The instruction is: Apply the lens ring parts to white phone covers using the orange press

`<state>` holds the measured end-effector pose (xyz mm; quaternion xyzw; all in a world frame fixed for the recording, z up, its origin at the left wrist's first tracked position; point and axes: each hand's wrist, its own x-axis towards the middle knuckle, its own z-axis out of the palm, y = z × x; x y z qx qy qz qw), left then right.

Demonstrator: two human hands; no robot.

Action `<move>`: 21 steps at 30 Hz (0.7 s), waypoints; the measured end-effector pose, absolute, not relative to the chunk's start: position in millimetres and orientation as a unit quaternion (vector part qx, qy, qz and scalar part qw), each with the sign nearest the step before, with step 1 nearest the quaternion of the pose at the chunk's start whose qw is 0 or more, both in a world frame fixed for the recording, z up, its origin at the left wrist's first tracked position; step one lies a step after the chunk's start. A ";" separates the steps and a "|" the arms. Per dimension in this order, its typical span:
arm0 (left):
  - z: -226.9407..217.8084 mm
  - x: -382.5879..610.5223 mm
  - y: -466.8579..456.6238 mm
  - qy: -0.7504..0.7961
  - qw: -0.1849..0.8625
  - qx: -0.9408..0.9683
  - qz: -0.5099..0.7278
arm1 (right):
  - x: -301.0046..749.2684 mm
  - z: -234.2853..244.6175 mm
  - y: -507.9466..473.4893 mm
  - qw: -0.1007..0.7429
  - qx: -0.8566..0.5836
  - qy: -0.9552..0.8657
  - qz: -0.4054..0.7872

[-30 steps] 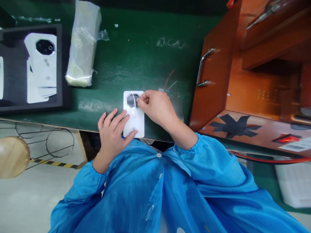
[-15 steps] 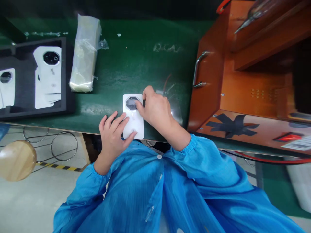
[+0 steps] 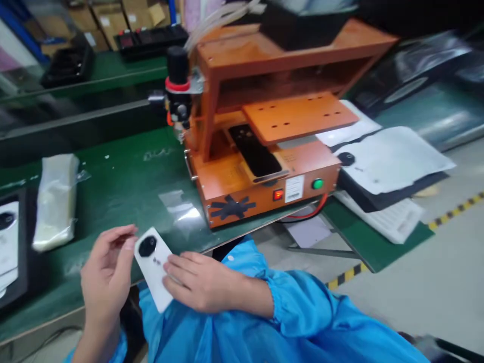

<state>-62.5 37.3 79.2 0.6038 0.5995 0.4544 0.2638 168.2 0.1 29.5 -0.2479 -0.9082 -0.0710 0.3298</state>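
A white phone back cover point(image 3: 154, 267) with a round black camera ring is lifted off the green bench, tilted over its front edge. My right hand point(image 3: 202, 287) grips its lower right side, fingers closed on it. My left hand point(image 3: 106, 272) is at its upper left edge, fingers curled, thumb and fingertips near the camera ring. Both wrists wear blue smock sleeves.
An orange press machine point(image 3: 260, 151) with a black phone-shaped part in its nest stands right of centre. A clear film piece point(image 3: 179, 204) lies on the green mat. A plastic-wrapped pack point(image 3: 55, 201) and a black tray point(image 3: 11, 247) sit left. White sheets point(image 3: 381, 161) lie right.
The cover has been lifted from the mat and now hangs in both hands over the bench edge. My head has turned up and right, bringing the whole orange machine into view.
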 end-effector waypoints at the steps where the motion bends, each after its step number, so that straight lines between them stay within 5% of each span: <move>1: 91.9 -44.5 47.6 0.558 0.307 0.640 0.431 | 186.0 39.7 -4.8 0.366 -0.256 -0.890 -0.088; 4: 124.1 22.8 79.5 0.421 0.437 0.712 0.352 | 245.4 70.2 -29.7 0.414 -0.322 -0.844 -0.109; 10: 139.4 163.0 147.5 0.267 0.641 0.638 0.334 | 333.6 86.7 -66.9 0.364 -0.461 -0.784 -0.202; 21: 131.1 250.6 199.1 0.406 0.612 0.469 0.490 | 408.9 52.5 35.7 0.435 -0.535 -0.633 -0.351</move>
